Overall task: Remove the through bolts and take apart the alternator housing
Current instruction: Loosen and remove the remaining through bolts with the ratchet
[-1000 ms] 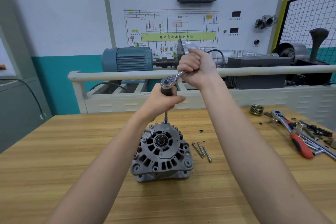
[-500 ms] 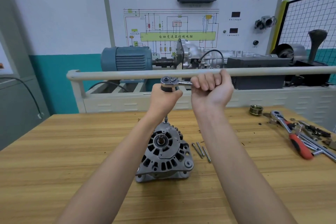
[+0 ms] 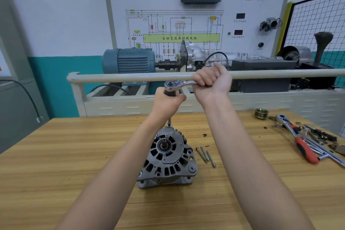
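Gripping the chrome ratchet wrench (image 3: 176, 85), right hand (image 3: 211, 80) clenches its handle; left hand (image 3: 169, 102) wraps the black extension under the head. Grey cast alternator housing (image 3: 168, 157) stands below the left hand. Risk: side pull tips the tall extension, socket slips off the bolt, housing topples onto the wooden tabletop (image 3: 74, 155).

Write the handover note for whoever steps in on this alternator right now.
Left hand grips the extension under the ratchet head; right hand grips its handle.
Socket sits on a bolt at the far edge of the alternator, which stands on the bench.
Done: three through bolts lie right of it.
Left: back this bolt out, then split the housing.
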`<state>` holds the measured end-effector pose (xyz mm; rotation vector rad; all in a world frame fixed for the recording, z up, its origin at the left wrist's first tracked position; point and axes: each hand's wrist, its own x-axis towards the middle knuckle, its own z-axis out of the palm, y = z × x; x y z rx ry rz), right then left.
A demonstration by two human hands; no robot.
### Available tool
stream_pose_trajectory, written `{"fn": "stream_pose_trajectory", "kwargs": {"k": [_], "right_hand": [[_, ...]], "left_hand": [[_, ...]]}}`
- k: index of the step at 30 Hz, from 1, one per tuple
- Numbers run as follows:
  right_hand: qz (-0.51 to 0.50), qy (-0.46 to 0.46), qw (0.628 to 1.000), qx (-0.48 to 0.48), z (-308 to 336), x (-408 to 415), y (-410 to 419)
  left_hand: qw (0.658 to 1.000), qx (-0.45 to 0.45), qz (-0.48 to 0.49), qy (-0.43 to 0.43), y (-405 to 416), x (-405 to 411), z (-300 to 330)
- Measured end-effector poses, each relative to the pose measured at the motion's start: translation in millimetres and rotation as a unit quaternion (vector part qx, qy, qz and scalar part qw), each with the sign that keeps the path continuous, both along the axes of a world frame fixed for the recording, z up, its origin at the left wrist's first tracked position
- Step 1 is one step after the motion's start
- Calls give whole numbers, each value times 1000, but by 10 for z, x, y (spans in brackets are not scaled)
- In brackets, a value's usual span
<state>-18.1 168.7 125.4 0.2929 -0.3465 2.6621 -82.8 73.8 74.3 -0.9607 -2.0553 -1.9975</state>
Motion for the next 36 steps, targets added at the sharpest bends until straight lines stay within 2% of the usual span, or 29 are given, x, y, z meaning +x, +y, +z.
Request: {"fn": "stream_pose_trajectory", "kwargs": {"k": [3, 6, 8, 12, 14, 16, 19, 22, 25, 27, 29, 33, 36], "right_hand": [[-118, 37, 992, -18, -206, 189, -200], [-143, 56, 988, -9, -259, 247, -249], [-100, 40, 994, 2, -154, 180, -140], [85, -22, 995, 48, 129, -60, 137], [149, -38, 985, 76, 199, -172, 208], [167, -39, 982, 76, 217, -224, 221], [110, -29, 993, 33, 161, -170, 161], [-12, 5, 1000, -4, -12, -3, 9], [-114, 44, 992, -17, -199, 174, -181], [-134, 57, 989, -12, -241, 218, -210], [-106, 52, 993, -5, -187, 186, -140], [63, 1, 998, 26, 64, -21, 121], [147, -35, 987, 60, 190, -184, 234]], "left_hand": [[999, 17, 41, -15, 58, 30, 13], [999, 9, 40, -13, 68, 49, 11], [1000, -3, 14, -7, 14, 40, 6], [992, -79, -90, 36, -130, 18, 58], [990, -102, -86, 45, -114, 18, 82], [994, -75, -72, 18, -60, 9, 75], [999, -22, -40, -13, 1, -14, 30], [999, 12, 33, -17, 58, -6, 19], [997, 26, 74, -21, 115, 17, 29], [997, 15, 71, -15, 111, 25, 19], [999, -7, 52, -6, 64, 27, 6], [997, -61, -29, 40, -54, 0, 30], [992, -81, -97, 30, -79, -18, 71]]}}
